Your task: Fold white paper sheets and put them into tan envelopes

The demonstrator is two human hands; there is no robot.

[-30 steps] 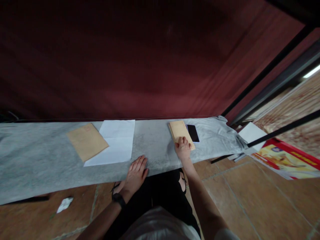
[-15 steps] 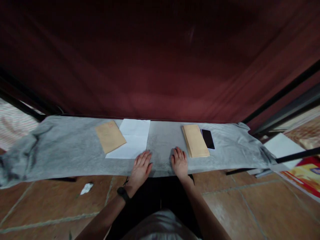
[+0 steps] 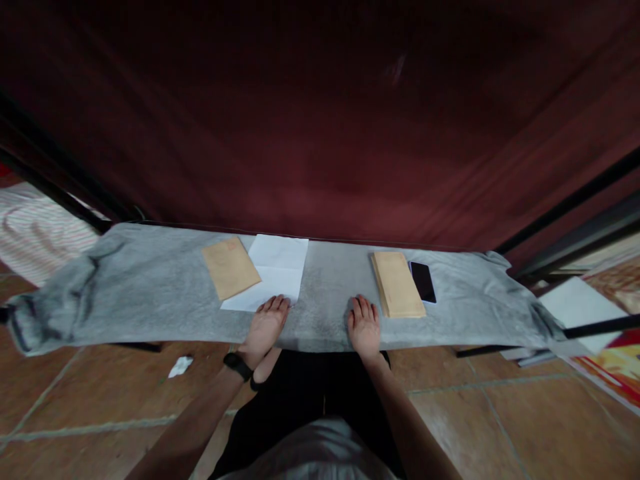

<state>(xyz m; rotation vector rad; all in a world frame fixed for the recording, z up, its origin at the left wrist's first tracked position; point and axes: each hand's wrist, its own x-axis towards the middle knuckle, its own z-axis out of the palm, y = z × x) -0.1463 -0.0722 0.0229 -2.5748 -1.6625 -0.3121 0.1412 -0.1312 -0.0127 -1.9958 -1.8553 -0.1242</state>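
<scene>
My left hand (image 3: pixel 267 327), with a black watch (image 3: pixel 238 366) on its wrist, lies palm down with its fingers stretched over the near edge of a white sheet of paper (image 3: pixel 285 267). A brown envelope (image 3: pixel 231 268) overlaps that sheet's left side at a slant. Flat on the grey cloth rests my right hand (image 3: pixel 365 328), its fingers extended and nothing in them. Just right of it is a stack of brown envelopes (image 3: pixel 399 285), apart from the fingertips.
A dark phone (image 3: pixel 423 282) lies against the right side of the envelope stack. The grey cloth (image 3: pixel 150 287) covers a narrow table, with a dark red curtain (image 3: pixel 310 167) behind. Black bars (image 3: pixel 600 327) stand at the sides. A white scrap (image 3: pixel 181 366) is on the tiled floor.
My left hand has slid a little left, with its fingers further over the sheet's near edge. My right hand stays flat near the envelope stack. The whole view has shifted slightly.
</scene>
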